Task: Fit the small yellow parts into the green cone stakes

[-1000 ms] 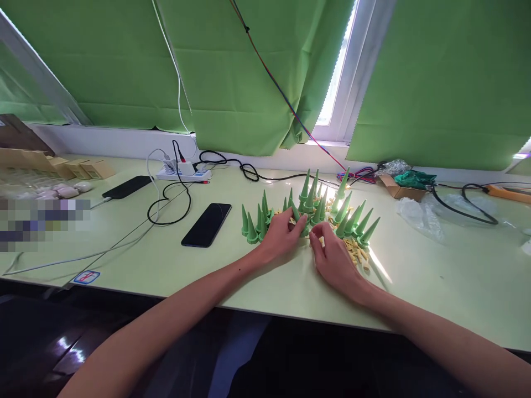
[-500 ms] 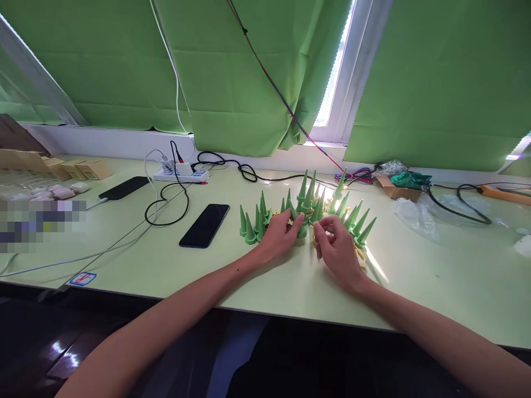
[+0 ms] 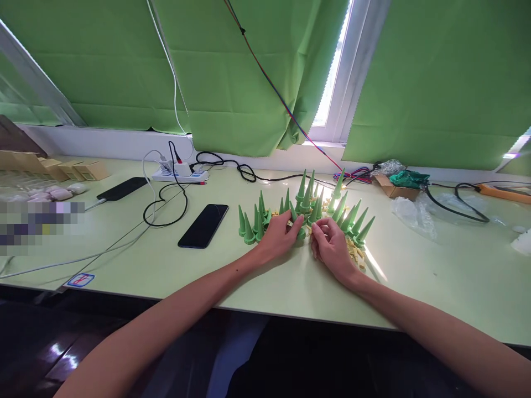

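Several green cones [image 3: 248, 229] stand in a cluster on the pale green table, some tilted at the right side. My left hand [image 3: 281, 235] is closed on a green cone [image 3: 293, 213] at the front of the cluster. Just right of it, my right hand [image 3: 332, 246] has its fingers curled and pressed together near that cone's base; what they hold, if anything, is too small to make out. Small yellow pieces [image 3: 357, 255] lie beside and behind my right hand, among the cones.
A black phone [image 3: 203, 226] lies left of the cones, another phone [image 3: 122, 188] farther back. Cables run from a power strip [image 3: 180, 176]. Small boxes [image 3: 92, 171] stand at left. Plastic bags [image 3: 415, 215] and an open carton [image 3: 396, 188] are at right.
My right hand has shifted slightly left, and more yellow pieces show beside it. My left hand stays on the cone. The whole view has moved a little.
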`<state>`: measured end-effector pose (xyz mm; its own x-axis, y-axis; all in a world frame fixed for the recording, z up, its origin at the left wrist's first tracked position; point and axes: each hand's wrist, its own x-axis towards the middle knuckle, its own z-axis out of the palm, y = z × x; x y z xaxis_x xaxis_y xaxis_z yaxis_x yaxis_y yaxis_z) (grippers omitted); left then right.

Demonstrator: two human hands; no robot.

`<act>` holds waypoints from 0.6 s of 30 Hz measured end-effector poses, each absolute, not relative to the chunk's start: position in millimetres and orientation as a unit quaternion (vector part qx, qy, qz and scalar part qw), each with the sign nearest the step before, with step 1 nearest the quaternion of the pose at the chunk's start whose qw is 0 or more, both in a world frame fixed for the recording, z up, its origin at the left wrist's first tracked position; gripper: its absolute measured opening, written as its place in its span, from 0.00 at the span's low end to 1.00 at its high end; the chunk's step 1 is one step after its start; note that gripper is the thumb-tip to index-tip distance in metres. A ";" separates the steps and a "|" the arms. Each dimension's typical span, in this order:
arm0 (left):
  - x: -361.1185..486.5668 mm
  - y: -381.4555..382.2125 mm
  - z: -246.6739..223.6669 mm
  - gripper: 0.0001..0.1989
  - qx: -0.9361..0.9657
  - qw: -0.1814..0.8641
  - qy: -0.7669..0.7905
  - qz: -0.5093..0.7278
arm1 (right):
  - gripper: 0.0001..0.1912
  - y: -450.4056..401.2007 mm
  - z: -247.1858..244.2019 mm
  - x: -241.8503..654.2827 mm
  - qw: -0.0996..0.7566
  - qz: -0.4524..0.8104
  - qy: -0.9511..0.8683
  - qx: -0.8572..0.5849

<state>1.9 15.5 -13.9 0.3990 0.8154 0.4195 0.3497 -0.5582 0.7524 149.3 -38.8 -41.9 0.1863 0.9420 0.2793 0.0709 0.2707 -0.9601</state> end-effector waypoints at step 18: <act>3.4 13.9 -13.4 0.22 0.785 0.305 0.351 0.409 | 0.14 -41.4 -34.3 148.5 0.598 0.320 -0.544 -0.494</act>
